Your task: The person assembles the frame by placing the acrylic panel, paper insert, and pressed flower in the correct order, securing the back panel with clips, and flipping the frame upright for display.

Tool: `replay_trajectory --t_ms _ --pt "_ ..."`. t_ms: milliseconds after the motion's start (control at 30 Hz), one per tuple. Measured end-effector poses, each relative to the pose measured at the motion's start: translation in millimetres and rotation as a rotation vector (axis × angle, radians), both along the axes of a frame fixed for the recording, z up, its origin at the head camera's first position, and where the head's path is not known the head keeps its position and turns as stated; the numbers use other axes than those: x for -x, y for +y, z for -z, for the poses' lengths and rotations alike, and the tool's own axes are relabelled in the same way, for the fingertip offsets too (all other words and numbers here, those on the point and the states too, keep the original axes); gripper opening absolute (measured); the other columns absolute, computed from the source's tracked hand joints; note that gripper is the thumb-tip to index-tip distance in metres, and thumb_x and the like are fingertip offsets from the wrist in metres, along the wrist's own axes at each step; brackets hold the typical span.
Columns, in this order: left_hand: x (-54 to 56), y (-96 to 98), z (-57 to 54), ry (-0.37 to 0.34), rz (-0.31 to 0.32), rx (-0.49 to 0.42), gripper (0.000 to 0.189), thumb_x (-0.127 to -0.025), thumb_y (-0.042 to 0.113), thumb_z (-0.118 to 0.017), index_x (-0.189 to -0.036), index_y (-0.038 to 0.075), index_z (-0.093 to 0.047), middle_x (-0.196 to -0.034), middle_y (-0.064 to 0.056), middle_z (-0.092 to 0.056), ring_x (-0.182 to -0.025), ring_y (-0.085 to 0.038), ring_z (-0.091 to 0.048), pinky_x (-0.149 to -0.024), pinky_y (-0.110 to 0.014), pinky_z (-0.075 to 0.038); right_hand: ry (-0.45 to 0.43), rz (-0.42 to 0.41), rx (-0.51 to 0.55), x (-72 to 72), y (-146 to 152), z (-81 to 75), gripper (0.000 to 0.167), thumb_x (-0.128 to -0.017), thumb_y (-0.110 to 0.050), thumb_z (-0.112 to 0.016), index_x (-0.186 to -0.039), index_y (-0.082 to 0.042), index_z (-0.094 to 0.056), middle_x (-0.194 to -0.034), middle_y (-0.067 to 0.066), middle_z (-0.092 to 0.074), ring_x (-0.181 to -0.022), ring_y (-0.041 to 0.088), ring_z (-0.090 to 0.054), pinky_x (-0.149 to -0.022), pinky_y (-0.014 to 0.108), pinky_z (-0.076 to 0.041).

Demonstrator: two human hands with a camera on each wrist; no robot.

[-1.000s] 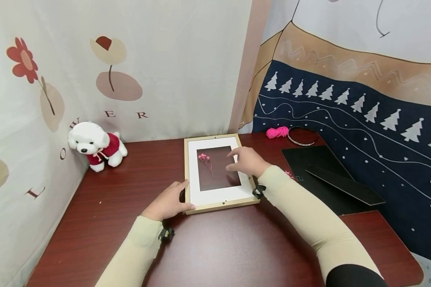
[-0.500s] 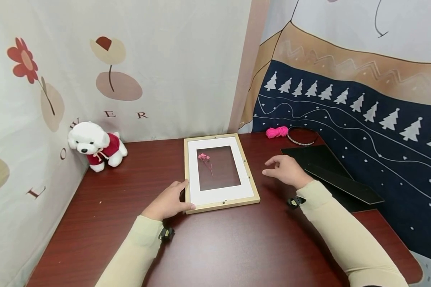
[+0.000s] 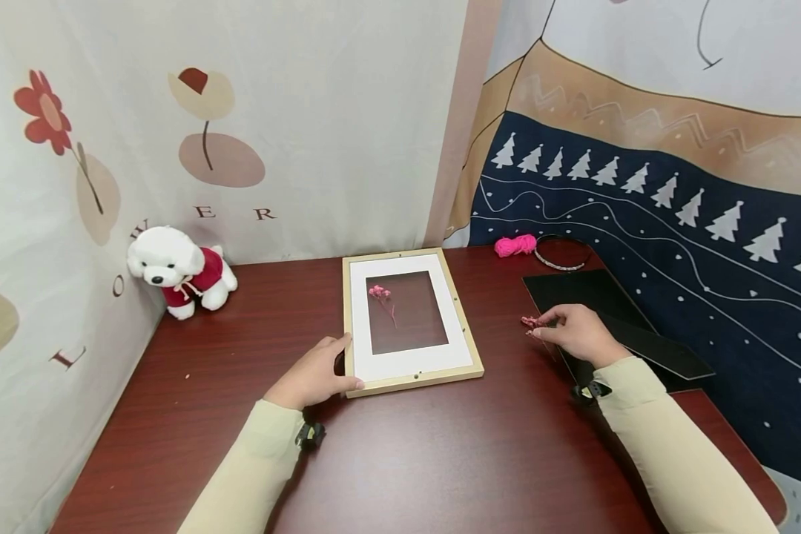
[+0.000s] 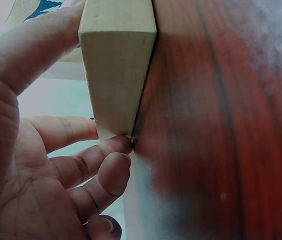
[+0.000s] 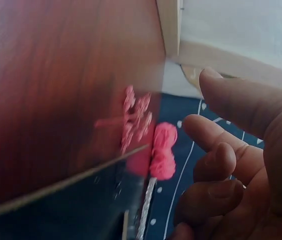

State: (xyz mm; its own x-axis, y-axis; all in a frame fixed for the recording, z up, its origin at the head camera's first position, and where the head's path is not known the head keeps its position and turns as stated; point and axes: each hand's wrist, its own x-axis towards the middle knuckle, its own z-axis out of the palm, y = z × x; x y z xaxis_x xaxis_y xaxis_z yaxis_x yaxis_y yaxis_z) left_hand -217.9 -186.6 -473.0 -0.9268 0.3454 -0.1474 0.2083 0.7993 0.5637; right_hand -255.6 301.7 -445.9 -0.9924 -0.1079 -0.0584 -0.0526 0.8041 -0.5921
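Note:
A light wooden picture frame (image 3: 467,348) with a white mat lies on the table. A pink dried flower sprig (image 3: 380,292) is in its window, towards the upper left. My left hand (image 3: 310,374) holds the frame's near left corner, thumb on the top edge; in the left wrist view, fingers touch the wooden side (image 4: 116,80). My right hand (image 3: 579,334) is over the left edge of the black backing board (image 3: 574,285), fingers at a second pink sprig (image 3: 530,322). In the right wrist view, thumb and forefinger stand apart and that sprig (image 5: 136,117) lies beyond them.
The backing board has a black stand flap (image 3: 667,348) raised on it. Behind it are a pink yarn bundle (image 3: 515,246) and a sparkly headband (image 3: 561,265). A white plush dog (image 3: 173,267) in red sits at the back left. Fabric hangings border the table.
My right hand has left the frame's window and moved right to the second sprig by the backing board. My left hand stays at the frame's corner.

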Motion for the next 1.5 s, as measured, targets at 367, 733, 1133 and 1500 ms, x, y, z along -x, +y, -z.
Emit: replay_trajectory --t_ms 367,733,1133,1500 --pt "-0.4 -2.3 -1.2 0.002 -0.001 0.001 0.099 -0.089 0.036 -0.086 -0.163 -0.003 -0.034 -0.154 -0.029 -0.046 -0.138 -0.04 -0.054 -0.114 -0.055 -0.045 -0.08 0.024 -0.057 -5.6 10 8.2 0.023 -0.096 -0.022 -0.077 -0.108 -0.002 -0.078 -0.092 0.012 -0.067 -0.081 0.025 -0.055 -0.065 0.035 -0.046" --pt "-0.9 -2.2 -0.1 0.001 -0.004 0.002 0.099 -0.088 0.037 -0.086 -0.163 -0.002 -0.034 -0.154 -0.028 -0.047 -0.136 -0.039 -0.056 -0.113 -0.055 -0.046 -0.107 0.013 -0.123 -3.3 5 11.8 0.02 -0.092 -0.023 -0.081 -0.092 -0.003 -0.076 -0.087 0.01 -0.068 -0.078 0.024 -0.055 -0.063 0.034 -0.045" --pt "-0.5 -1.6 0.4 -0.005 -0.007 0.003 0.099 -0.088 0.038 -0.086 -0.163 -0.001 -0.034 -0.155 -0.027 -0.046 -0.137 -0.038 -0.055 -0.113 -0.054 -0.046 -0.165 0.06 -0.16 9.2 -1 16.7 0.025 -0.095 -0.025 -0.075 -0.076 -0.009 -0.069 -0.068 0.003 -0.058 -0.067 0.02 -0.054 -0.056 0.032 -0.043" --pt "0.1 -0.9 1.1 -0.001 -0.003 0.003 0.098 -0.088 0.037 -0.086 -0.163 0.0 -0.034 -0.154 -0.027 -0.047 -0.136 -0.038 -0.056 -0.113 -0.054 -0.046 -0.183 0.07 -0.197 6.0 -7 13.9 0.026 -0.094 -0.024 -0.074 -0.073 -0.009 -0.068 -0.066 0.003 -0.059 -0.063 0.019 -0.055 -0.055 0.032 -0.043"
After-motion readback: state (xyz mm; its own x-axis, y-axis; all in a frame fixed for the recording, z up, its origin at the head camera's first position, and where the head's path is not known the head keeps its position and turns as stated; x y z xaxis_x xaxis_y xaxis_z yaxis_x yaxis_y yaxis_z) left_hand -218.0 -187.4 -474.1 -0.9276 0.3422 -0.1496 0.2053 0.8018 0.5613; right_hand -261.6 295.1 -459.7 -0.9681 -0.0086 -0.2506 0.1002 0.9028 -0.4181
